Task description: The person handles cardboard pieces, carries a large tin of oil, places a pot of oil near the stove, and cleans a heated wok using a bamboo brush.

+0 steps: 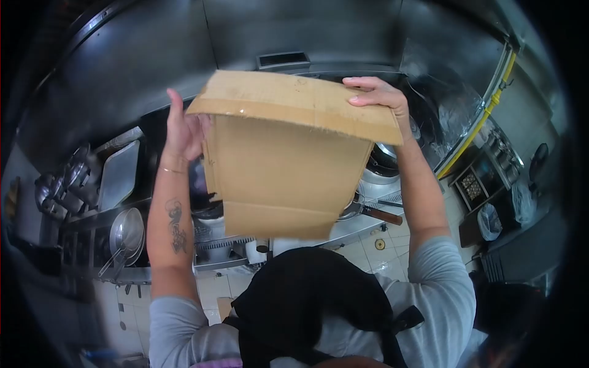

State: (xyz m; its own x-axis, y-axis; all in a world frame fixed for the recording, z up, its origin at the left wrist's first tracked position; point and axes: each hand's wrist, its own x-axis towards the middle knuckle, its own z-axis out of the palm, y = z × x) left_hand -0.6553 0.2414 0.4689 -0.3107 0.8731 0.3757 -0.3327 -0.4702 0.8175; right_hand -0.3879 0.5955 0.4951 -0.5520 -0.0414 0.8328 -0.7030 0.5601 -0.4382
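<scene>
A brown cardboard box (288, 165) is held up in front of me, over the cooking line, with a folded flap along its top. My right hand (380, 98) grips the flap's upper right corner, fingers lying over the cardboard. At the box's left side is my left hand (187, 129), its thumb pointing up and its other fingers against the edge, partly hidden by the cardboard. The box covers most of the cooktop behind it.
A strainer (127, 230) rests at the left near a metal tray (119, 175) and several ladles. Right of the box are a dark pan (383, 162) and a wooden handle (381, 214). A yellow pipe (485, 116) runs along the right wall.
</scene>
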